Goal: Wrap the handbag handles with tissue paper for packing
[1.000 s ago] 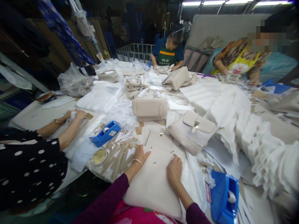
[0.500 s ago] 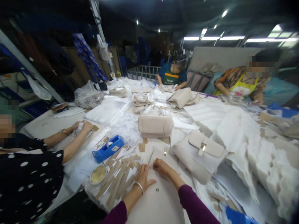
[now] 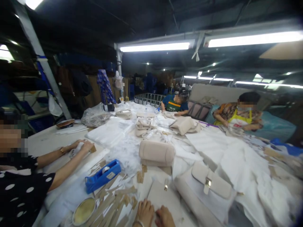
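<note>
My left hand lies on the left edge of a beige bag, fingers stretched forward, with a bracelet at the wrist. Just to its right, my right hand has its fingers curled together against the same bag; what they hold, if anything, is hidden. A small gold clasp shows on the bag beyond my hands. The lower part of the bag is out of the picture. Close on the right rests a beige flap bag with a gold buckle. Another beige bag lies ahead.
Left of my hands are a blue tape dispenser, a round tin and brown paper strips. White wrapping sheets cover the right side. A co-worker's hands work at the left; two more people sit across the table.
The view has tilted upward, so my hands and the bag sit lower in the picture and overhead lights show. My hands stay close together on the bag.
</note>
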The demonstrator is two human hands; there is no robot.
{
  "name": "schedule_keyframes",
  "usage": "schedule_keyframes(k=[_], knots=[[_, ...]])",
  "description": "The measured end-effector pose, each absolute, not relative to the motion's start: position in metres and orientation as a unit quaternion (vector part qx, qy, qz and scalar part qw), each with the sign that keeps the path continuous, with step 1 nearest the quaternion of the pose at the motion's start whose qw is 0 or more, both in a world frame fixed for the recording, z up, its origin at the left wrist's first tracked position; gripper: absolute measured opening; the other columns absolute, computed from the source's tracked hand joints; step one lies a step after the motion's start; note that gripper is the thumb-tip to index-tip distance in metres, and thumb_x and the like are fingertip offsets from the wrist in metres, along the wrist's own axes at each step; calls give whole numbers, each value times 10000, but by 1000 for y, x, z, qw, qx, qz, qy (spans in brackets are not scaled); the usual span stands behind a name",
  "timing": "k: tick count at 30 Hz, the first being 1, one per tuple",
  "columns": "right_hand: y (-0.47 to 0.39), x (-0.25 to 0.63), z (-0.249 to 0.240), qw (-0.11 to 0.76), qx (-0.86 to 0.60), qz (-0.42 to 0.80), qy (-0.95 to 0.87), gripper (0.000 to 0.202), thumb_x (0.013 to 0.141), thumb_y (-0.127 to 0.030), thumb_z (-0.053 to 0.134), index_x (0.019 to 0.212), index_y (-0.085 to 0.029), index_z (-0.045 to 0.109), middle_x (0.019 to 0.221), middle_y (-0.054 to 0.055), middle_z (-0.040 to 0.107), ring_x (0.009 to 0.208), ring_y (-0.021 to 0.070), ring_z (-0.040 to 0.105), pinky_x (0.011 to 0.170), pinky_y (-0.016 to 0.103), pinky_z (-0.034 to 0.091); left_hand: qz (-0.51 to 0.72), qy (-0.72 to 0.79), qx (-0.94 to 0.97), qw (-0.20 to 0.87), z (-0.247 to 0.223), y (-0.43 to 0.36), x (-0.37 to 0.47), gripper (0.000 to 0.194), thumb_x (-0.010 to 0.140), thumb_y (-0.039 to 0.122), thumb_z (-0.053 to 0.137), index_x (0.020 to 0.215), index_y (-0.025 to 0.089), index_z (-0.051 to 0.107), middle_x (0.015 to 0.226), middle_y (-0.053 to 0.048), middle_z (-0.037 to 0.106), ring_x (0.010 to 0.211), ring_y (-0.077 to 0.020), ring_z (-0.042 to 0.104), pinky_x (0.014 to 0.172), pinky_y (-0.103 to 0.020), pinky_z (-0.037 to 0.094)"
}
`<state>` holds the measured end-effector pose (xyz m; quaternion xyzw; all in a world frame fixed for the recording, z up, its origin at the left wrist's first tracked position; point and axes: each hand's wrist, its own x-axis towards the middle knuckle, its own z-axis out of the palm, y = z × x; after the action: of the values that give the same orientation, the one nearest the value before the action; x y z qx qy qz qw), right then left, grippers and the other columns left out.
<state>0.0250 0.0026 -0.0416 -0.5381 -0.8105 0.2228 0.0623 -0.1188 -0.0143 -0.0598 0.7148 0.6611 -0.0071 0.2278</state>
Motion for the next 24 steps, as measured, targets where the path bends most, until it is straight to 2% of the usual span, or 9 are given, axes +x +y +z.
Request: schedule_keyframes(k=[3, 7, 9, 13, 16, 21, 24], knots=[[-31, 38, -41, 62, -578, 190, -791, 476, 783, -109, 455, 1210, -282, 578, 1275, 85, 553, 1173, 254, 495, 986, 402, 367, -25, 645, 738, 199, -44, -19, -116, 388, 826, 99, 360, 1167, 164, 535, 1280, -129, 494, 1278, -299, 334, 1041, -521, 262], [-59, 54, -36, 42, -609, 186, -770, 423, 888, -297, 429, 1307, -293, 486, 1378, 71, 463, 1293, 292, 351, 1061, 512, 211, -29, 626, 757, 184, -41, -16, -115, 274, 883, 179, 354, 1076, 155, 547, 1134, -124, 531, 1133, -279, 417, 957, -468, 328], [-66, 55, -35, 41, -626, 184, -757, 431, 906, -324, 402, 1334, -301, 450, 1412, 69, 422, 1333, 292, 288, 1064, 538, 173, -24, 622, 759, 190, -43, -13, -116, 279, 885, 191, 370, 1111, 175, 532, 1112, -105, 533, 1097, -266, 429, 933, -442, 344], [-70, 51, -37, 50, -638, 181, -746, 421, 919, -334, 380, 1334, -310, 449, 1418, 79, 411, 1349, 281, 263, 1063, 546, 164, -14, 604, 774, 193, -41, -13, -115, 332, 877, 159, 378, 1175, 216, 512, 1195, -90, 516, 1117, -253, 430, 948, -432, 338], [-70, 51, -38, 60, -638, 181, -746, 416, 918, -340, 383, 1326, -308, 458, 1414, 84, 417, 1343, 282, 274, 1059, 548, 175, -21, 594, 787, 164, -42, -23, -107, 362, 867, 115, 362, 1171, 199, 540, 1345, -107, 445, 1241, -278, 355, 1039, -498, 239], [-67, 52, -39, 60, -641, 190, -741, 427, 912, -306, 386, 1335, -296, 446, 1421, 76, 409, 1346, 279, 270, 1070, 540, 162, -33, 537, 819, 200, -52, -48, -90, 465, 894, 256, 360, 1358, 240, 396, 1440, -65, 387, 1353, -253, 247, 1100, -527, 142], [-61, 54, -40, 55, -643, 209, -735, 438, 917, -266, 344, 1342, -227, 443, 1417, 86, 413, 1350, 274, 267, 1087, 528, 144, -59, 536, 815, 213, -49, -51, -88, 521, 877, 300, 379, 1397, 286, 337, 1470, -32, 342, 1381, -267, 196, 1096, -558, 120]])
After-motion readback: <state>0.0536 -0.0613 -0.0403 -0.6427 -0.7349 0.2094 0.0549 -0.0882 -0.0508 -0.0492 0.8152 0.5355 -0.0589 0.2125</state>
